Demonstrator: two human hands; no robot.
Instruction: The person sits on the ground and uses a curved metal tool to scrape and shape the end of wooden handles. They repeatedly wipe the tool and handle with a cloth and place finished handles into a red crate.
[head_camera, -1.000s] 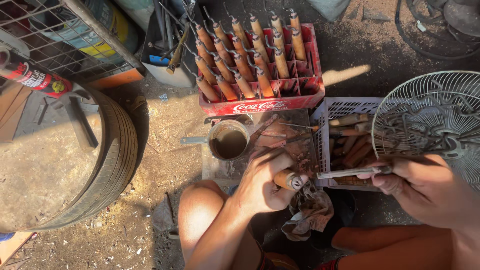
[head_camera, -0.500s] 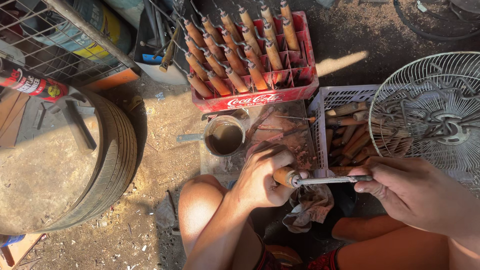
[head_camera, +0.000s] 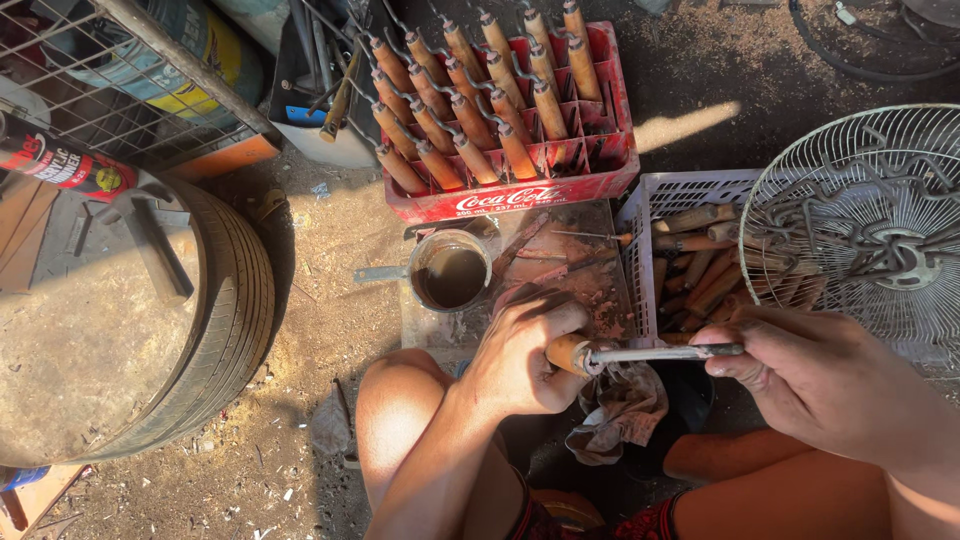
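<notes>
Both hands have drawn slightly lower in the frame since half a second ago, and the wooden-handled tool (head_camera: 640, 353) now lies closer to level. The left hand (head_camera: 520, 355) has slid further over the handle end.

At the left of the frame lies a large worn tyre (head_camera: 235, 320) with a dusty round slab inside it. At the right edge a white wire fan guard (head_camera: 860, 215) rests over a pale plastic basket (head_camera: 640, 215) holding loose wooden handles. At top centre a red plastic bottle crate (head_camera: 600, 170), with white lettering along its front wall, holds rows of upright wooden-handled tools. Below it a metal pot (head_camera: 450, 272) of brown liquid stands beside a stained board (head_camera: 580, 290). At upper left a yellow-labelled drum (head_camera: 190, 70) sits behind a wire grid, and a red and black spray can (head_camera: 60, 160) lies near the left edge.

The tool's long axis runs nearly horizontal across centre frame, wooden handle pointing left, thin metal shaft pointing right. The left hand, forearm rising from bottom centre, curls closed around the wooden handle, knuckles up. The right hand (head_camera: 810, 375), entering from the lower right, pinches the shaft's right end between thumb and fingers. A grimy rag (head_camera: 620, 410) hangs just beneath the tool.
</notes>
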